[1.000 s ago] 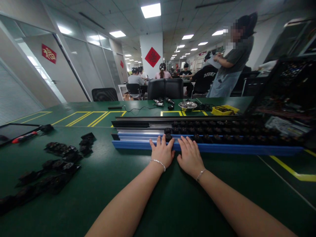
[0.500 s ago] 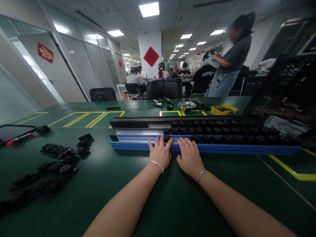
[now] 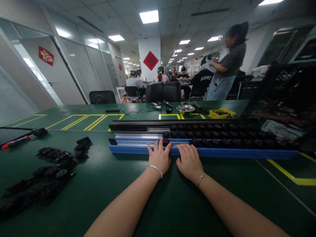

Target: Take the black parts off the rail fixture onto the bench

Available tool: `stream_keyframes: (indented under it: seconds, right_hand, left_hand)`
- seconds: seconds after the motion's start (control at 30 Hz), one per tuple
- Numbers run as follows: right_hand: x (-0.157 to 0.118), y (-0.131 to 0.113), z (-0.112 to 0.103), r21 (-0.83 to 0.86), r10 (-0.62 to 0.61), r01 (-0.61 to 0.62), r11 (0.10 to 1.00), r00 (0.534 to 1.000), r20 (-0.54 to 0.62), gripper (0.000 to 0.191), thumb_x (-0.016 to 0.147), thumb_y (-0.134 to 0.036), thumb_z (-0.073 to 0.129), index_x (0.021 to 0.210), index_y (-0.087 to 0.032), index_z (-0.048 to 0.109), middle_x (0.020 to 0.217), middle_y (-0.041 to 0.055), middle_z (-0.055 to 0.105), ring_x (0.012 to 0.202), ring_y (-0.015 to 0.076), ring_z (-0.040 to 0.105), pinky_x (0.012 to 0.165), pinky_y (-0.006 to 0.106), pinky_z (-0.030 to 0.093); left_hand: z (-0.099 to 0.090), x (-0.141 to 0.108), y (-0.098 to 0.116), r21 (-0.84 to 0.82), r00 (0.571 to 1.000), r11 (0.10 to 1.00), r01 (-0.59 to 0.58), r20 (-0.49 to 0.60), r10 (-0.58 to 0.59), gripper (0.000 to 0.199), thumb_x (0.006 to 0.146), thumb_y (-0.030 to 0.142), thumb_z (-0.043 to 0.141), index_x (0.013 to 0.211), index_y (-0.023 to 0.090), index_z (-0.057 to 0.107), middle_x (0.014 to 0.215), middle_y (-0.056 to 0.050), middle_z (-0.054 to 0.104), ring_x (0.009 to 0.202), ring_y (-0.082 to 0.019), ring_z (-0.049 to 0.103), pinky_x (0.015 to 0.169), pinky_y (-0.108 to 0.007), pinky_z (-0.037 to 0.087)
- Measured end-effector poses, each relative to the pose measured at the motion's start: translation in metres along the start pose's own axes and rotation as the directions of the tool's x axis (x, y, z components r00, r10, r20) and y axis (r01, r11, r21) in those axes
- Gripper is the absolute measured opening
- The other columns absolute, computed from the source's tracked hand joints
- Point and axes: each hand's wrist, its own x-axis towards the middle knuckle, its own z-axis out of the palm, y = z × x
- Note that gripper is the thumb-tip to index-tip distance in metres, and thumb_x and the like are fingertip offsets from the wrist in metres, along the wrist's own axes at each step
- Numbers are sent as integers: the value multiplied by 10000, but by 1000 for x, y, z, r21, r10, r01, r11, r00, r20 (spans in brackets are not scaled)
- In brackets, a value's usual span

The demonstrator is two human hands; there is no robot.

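Observation:
A long blue rail (image 3: 222,153) with a metal-lined channel lies across the green table in front of me. My left hand (image 3: 159,158) rests over its near wall, fingers spread and tips in the channel. Its index finger is at a small black block (image 3: 166,141) seated there; whether it touches the block I cannot tell. My right hand (image 3: 189,161) lies on the same wall just to the right, fingers stretched over the edge and thumb apart in front. A row of similar black pieces (image 3: 222,142) fills the channel to the right. My fingertips are partly hidden.
Black rails (image 3: 133,126) with more black pieces lie behind. Loose black parts (image 3: 54,154) and a red-handled tool (image 3: 16,142) are at left. A metal bowl (image 3: 185,109) and yellow tray (image 3: 222,114) stand at the back. A person (image 3: 224,65) stands beyond the table.
The view has tilted slightly upward, so the table and rails appear a little lower. Both hands keep nearly the same place on the rail.

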Motion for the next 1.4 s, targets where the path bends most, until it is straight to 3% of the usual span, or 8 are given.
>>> stream_keyframes:
  seconds: [0.53, 1.0, 1.4]
  right_hand:
    - [1, 0, -1, -15, -10, 11, 1000, 1000, 5, 422, 722, -180, 485, 1139, -149, 543, 1117, 90, 594, 1082, 219, 460, 1047, 394, 220]
    - [1, 0, 0, 5, 2, -2, 1000, 1000, 11, 413, 729, -182, 481, 1136, -152, 545, 1126, 87, 592, 1096, 220, 455, 1054, 395, 204]
    - [1, 0, -1, -11, -9, 9, 1000, 1000, -3, 411, 723, -184, 481, 1127, -150, 548, 1114, 91, 597, 1076, 222, 465, 1045, 396, 219]
  left_hand:
    - [-4, 1, 1, -17, 998, 1000, 18, 55, -17, 618, 795, 357, 491, 1380, 364, 291, 1438, -110, 320, 1286, -329, 294, 1010, -657, 117]
    - [-1, 2, 2, -14, 1000, 1000, 22, 10, -22, 585, 793, 354, 493, 1357, 362, 334, 1425, -120, 340, 1272, -322, 321, 999, -665, 128]
    - [-4, 2, 2, -14, 998, 999, 29, 50, -28, 596, 800, 357, 481, 1371, 354, 314, 1439, -108, 320, 1285, -315, 304, 1014, -648, 128]
